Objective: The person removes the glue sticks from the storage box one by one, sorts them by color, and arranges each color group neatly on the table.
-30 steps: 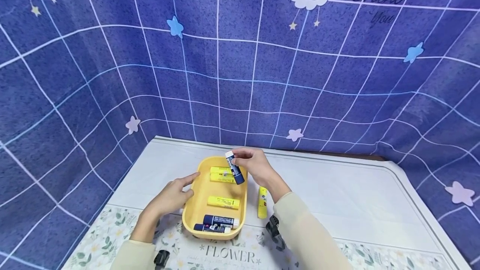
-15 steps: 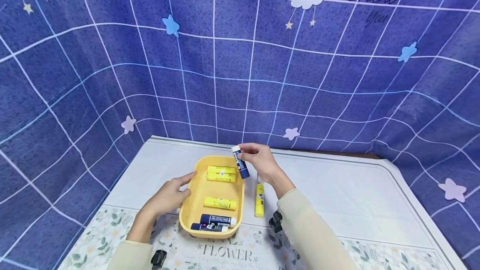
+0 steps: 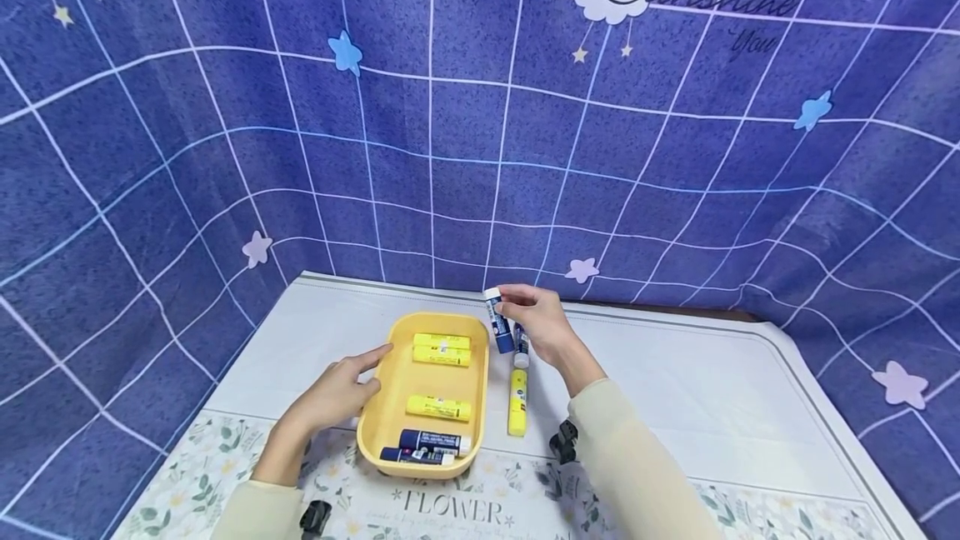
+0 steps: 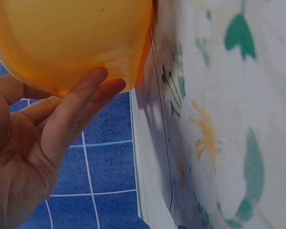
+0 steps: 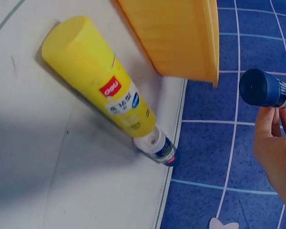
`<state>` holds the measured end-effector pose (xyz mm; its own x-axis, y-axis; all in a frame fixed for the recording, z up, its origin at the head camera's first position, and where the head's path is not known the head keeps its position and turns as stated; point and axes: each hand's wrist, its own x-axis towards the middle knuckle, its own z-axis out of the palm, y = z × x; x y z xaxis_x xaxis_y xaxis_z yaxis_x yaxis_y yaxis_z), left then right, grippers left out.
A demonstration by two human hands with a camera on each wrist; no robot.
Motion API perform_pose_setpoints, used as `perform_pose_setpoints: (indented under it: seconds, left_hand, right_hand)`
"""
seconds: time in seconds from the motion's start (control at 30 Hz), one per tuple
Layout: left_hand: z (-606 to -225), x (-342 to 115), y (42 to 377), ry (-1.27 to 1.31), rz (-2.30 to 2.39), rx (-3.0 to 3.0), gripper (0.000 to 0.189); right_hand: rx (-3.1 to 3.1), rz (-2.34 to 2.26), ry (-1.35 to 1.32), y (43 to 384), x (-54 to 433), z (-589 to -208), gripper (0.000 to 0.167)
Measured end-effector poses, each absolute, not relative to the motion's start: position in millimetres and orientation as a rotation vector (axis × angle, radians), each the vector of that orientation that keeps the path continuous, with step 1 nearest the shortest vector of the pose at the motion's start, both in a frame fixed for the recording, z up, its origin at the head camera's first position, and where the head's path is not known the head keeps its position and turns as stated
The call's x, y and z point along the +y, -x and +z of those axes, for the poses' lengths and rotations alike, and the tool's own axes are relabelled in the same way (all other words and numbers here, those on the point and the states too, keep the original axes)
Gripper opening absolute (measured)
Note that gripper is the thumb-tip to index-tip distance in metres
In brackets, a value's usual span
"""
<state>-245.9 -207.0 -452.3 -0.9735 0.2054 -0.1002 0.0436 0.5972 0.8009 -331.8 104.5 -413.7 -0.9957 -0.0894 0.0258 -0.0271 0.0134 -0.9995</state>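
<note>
My right hand (image 3: pixel 542 322) pinches a dark blue glue stick (image 3: pixel 498 322) with a white end, raised just beyond the tray's right rim. Its round blue base faces the right wrist view. Below it on the table lie another dark blue glue stick (image 3: pixel 521 348) and a yellow glue stick (image 5: pixel 97 76), roughly end to end. My left hand (image 3: pixel 339 390) touches the left side of the yellow tray (image 3: pixel 392 407); its fairly straight fingers lie against the outer wall in the left wrist view. Inside the tray are several yellow glue sticks (image 3: pixel 439 408) and two dark blue glue sticks (image 3: pixel 435 442).
A white table (image 3: pixel 660 407) with a flower-print front part lies under everything. Behind it hangs a blue gridded curtain (image 3: pixel 465 132) with stars and clouds, close past the table's back edge. The tray's rim stands between my two hands.
My right hand has carried the dark blue glue stick rightward, from above the tray to outside its rim. The blue glue stick on the table has come into sight. My left hand stays by the tray.
</note>
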Motion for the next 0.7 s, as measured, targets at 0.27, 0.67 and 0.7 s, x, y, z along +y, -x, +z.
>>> perform_pose_setpoints:
  seconds: [0.27,0.67,0.7]
  left_hand:
    - [-452,-208,245,-0.203,1.323,2.637,0.058]
    - [-454,-209,247,-0.207,1.316,2.637,0.058]
    - [-454,-209,247,-0.207,1.316,2.637,0.058]
  right_hand:
    - [2.216,-2.208,0.073,337,118,-416,0.038]
    - [2.211,-2.289,-0.087,344,144,-431,0.039]
    - [2.211,-2.292,-0.100,344,147,-432,0.039]
